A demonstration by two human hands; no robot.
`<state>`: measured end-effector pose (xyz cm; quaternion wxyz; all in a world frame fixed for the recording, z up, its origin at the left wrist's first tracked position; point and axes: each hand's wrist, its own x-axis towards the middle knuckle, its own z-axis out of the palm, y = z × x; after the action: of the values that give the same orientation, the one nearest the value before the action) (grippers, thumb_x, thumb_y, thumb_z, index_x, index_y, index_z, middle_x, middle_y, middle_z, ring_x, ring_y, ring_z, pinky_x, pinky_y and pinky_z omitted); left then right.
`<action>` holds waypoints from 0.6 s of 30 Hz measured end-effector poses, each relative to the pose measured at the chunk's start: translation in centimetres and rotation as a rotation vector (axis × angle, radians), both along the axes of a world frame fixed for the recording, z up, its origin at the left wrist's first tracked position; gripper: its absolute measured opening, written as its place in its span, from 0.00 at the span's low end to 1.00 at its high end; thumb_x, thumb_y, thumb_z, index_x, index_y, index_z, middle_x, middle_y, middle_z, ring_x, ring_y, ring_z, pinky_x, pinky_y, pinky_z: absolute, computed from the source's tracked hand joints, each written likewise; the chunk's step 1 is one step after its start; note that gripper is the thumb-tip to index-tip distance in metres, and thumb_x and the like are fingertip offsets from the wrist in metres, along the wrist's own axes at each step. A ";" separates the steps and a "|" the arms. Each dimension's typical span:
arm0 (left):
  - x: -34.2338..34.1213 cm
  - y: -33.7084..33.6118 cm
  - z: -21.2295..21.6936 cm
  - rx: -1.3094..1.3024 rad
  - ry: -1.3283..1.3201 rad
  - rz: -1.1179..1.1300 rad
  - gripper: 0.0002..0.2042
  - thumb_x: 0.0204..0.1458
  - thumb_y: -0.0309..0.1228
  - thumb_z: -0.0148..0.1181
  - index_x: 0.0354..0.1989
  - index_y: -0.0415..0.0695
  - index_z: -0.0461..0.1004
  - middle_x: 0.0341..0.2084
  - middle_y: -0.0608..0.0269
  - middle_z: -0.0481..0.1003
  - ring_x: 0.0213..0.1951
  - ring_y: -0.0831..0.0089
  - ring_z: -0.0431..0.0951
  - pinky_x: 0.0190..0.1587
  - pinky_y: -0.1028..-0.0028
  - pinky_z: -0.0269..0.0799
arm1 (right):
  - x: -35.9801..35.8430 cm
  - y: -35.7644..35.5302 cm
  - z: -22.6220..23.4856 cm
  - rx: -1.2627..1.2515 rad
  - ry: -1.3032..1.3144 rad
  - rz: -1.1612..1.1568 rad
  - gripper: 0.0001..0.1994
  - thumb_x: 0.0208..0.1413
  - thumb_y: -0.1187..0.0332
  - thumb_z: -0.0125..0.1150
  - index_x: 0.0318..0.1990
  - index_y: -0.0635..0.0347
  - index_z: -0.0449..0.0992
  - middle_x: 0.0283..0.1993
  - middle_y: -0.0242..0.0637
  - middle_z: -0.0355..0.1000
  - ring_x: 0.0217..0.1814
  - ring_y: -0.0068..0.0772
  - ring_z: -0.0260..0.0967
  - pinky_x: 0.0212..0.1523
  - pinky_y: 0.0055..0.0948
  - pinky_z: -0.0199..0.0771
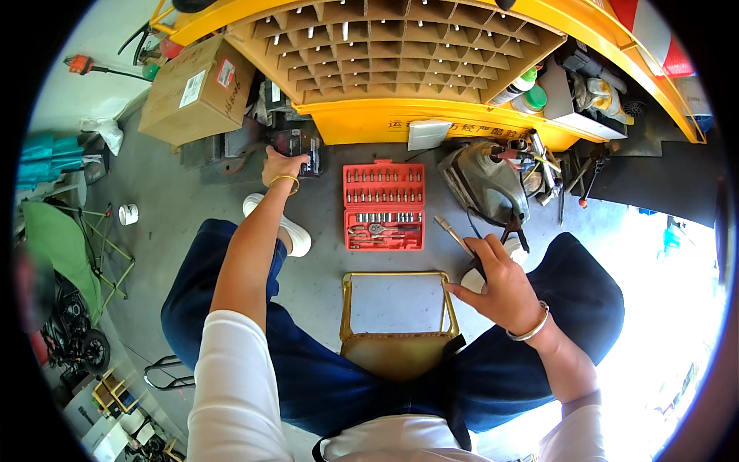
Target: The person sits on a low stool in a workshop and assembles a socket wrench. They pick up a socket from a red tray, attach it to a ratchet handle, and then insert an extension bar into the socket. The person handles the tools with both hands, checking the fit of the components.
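My left hand (pixel 283 165) reaches forward past my white shoe (pixel 294 237), its fingers and thumb closed at the near side of a dark plastic case (pixel 295 142) on the floor. In my right hand (pixel 504 286), above my right knee, is a slim metal socket driver (pixel 452 233), its tip pointing forward and left. Part of it is hidden by my fingers. Between my feet, a red socket set case (pixel 384 245) lies spread out flat. Rows of sockets fill its far half; a ratchet (pixel 385 229) and more sockets sit in the near half.
A gold-framed stool (pixel 396 350) stands between my knees. Ahead is a yellow rack (pixel 362 123) with a cardboard compartment grid (pixel 385 58). A cardboard box (pixel 196 92) stands far left. A grey-green jug-shaped container (pixel 485 181) and loose tools crowd the right.
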<state>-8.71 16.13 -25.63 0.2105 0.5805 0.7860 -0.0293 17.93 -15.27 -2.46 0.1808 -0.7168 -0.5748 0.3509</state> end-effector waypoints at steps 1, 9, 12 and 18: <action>0.3 0.3 -0.4 0.008 0.005 0.014 0.43 0.26 0.46 0.72 0.56 0.45 0.60 0.49 0.47 0.71 0.47 0.49 0.75 0.47 0.58 0.73 | 0.0 0.1 0.1 -0.010 0.006 -0.006 0.28 0.43 0.64 0.71 0.51 0.63 0.66 0.40 0.46 0.64 0.34 0.55 0.69 0.32 0.41 0.72; 1.9 1.3 -4.4 0.079 0.050 0.108 0.46 0.26 0.48 0.74 0.59 0.47 0.60 0.49 0.49 0.71 0.47 0.51 0.76 0.46 0.57 0.74 | 0.5 0.7 0.3 0.015 0.021 -0.018 0.26 0.44 0.64 0.70 0.50 0.63 0.66 0.38 0.44 0.64 0.30 0.53 0.69 0.29 0.40 0.72; 2.5 1.6 -5.4 0.109 0.057 0.116 0.46 0.26 0.48 0.74 0.58 0.47 0.60 0.49 0.49 0.71 0.47 0.51 0.76 0.46 0.57 0.75 | 1.0 0.7 0.1 0.039 0.010 -0.030 0.26 0.44 0.64 0.70 0.49 0.63 0.66 0.37 0.43 0.64 0.29 0.52 0.69 0.28 0.40 0.71; 2.6 2.2 -6.4 0.136 0.067 0.082 0.44 0.26 0.48 0.73 0.56 0.46 0.61 0.48 0.48 0.71 0.46 0.50 0.76 0.44 0.56 0.75 | 1.4 0.4 0.0 0.008 0.037 -0.052 0.26 0.45 0.64 0.70 0.50 0.63 0.66 0.37 0.43 0.63 0.28 0.52 0.68 0.27 0.40 0.71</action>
<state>-6.08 18.29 -32.07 0.1453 0.5596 0.8158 0.0132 19.30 -14.84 -2.42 0.2033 -0.7240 -0.5542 0.3569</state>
